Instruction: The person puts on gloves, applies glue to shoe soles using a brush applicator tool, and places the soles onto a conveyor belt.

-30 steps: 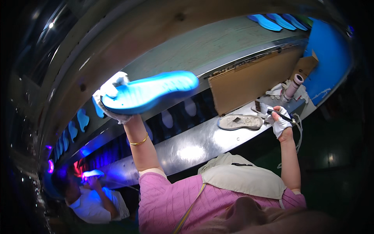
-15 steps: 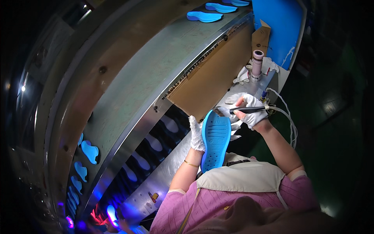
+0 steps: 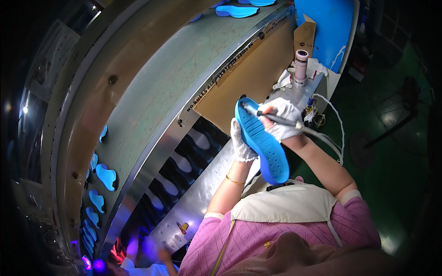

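At frame centre, your gloved left hand (image 3: 241, 143) gripped the ridged blue rubber sole (image 3: 260, 139); your right hand (image 3: 282, 118) clasped a slim tool (image 3: 276, 118).

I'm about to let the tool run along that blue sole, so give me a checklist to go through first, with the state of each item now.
1. Blue sole held: ok. The gloved left hand grips its edge, clear of the bench.
2. Tool in hand: ok. The gloved right hand wraps the pen-like tool.
3. Tip on the sole: ok, it lies at the upper end; actual contact cannot be told.
4. Left fingers clear of the tip: ok, they sit on the sole's left edge, below it.
5. Hose free: ok, it trails off behind the right wrist in a loose loop.
6. Tool running: cannot tell.
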Available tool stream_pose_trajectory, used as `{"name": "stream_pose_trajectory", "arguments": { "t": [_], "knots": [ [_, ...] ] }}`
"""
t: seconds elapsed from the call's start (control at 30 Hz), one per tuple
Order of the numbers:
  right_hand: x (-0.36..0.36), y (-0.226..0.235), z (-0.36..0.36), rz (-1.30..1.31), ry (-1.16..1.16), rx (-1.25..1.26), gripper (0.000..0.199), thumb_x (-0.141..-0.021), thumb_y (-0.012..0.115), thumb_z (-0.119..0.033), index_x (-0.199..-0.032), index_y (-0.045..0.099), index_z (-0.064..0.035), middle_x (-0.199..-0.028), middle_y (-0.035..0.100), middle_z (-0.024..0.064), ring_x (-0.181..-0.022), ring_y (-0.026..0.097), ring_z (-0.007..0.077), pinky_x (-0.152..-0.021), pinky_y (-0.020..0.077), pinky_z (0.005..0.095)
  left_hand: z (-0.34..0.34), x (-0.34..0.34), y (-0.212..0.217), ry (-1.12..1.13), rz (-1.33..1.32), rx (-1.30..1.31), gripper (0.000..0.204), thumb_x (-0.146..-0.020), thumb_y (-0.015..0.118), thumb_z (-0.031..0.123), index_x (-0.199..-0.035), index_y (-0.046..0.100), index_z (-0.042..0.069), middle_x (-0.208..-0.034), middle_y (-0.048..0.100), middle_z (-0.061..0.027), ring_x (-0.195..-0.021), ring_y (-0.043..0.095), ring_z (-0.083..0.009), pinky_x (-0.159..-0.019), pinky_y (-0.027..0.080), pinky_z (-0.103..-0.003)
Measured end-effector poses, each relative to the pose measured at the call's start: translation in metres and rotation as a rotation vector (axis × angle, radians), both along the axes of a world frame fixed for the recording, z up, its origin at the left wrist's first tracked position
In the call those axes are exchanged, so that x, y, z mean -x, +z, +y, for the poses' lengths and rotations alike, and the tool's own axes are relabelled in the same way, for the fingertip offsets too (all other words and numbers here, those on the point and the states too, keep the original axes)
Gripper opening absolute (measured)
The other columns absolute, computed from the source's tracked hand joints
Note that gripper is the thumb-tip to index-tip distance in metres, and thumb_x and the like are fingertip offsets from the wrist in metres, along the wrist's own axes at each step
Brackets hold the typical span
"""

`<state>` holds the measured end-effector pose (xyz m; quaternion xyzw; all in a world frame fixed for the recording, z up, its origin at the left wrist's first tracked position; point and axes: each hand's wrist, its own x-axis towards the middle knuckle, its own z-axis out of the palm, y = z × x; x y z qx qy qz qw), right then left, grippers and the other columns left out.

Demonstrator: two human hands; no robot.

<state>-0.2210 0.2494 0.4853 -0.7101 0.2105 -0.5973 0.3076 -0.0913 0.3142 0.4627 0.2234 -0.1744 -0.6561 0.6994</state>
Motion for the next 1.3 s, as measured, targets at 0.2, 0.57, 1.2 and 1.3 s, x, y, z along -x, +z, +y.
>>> {"name": "stream_pose_trajectory", "arguments": {
  "t": [0.2, 0.57, 1.2, 1.3],
  "knots": [
    [0.003, 0.002, 0.01, -0.081, 0.183, -0.243, 0.018, -0.074, 0.069, -0.004, -0.084, 0.055, -0.0064, -0.071, 0.061, 0.0055, -0.064, 0.063, 0.016, -0.059, 0.0484, 0.0255, 0.002, -0.01, -0.017, 0.095, -0.021, -0.053, 0.08, -0.085, 0.046, 0.065, -0.134, 0.043, 0.001, -0.131, 0.05, -0.0201, -0.115, 0.052, -0.0315, -0.103, 0.04, -0.042],
    [0.011, -0.015, 0.034, 0.166, 0.177, -0.016, 0.012, -0.07, 0.069, -0.006, -0.08, 0.062, -0.0076, -0.072, 0.06, 0.0074, -0.066, 0.061, 0.0225, -0.059, 0.0487, 0.0319, 0.0, -0.017, -0.012, 0.092, -0.044, 0.071, 0.083, -0.086, 0.038, 0.068, -0.137, 0.039, 0.002, -0.132, 0.048, -0.023, -0.117, 0.051, -0.0364, -0.101, 0.042, -0.047],
    [0.038, -0.028, 0.031, 0.16, 0.407, -0.344, 0.014, -0.075, 0.071, -0.003, -0.085, 0.062, -0.0057, -0.084, 0.066, 0.0076, -0.075, 0.064, 0.0176, -0.069, 0.0501, 0.0292, 0.009, -0.007, -0.031, 0.118, -0.163, -0.194, 0.095, -0.075, 0.038, 0.081, -0.135, 0.039, 0.007, -0.119, 0.057, -0.0125, -0.098, 0.059, -0.0286, -0.093, 0.048, -0.043],
    [0.027, -0.017, 0.04, 0.07, 0.422, -0.028, 0.017, -0.072, 0.074, -0.004, -0.085, 0.063, -0.0065, -0.081, 0.066, 0.009, -0.073, 0.064, 0.0221, -0.068, 0.0504, 0.0302, -0.004, -0.022, -0.032, -0.042, -0.003, 0.127, 0.1, -0.069, 0.043, 0.083, -0.134, 0.039, 0.007, -0.123, 0.053, -0.0133, -0.098, 0.058, -0.0279, -0.095, 0.046, -0.045]
  ]
}}
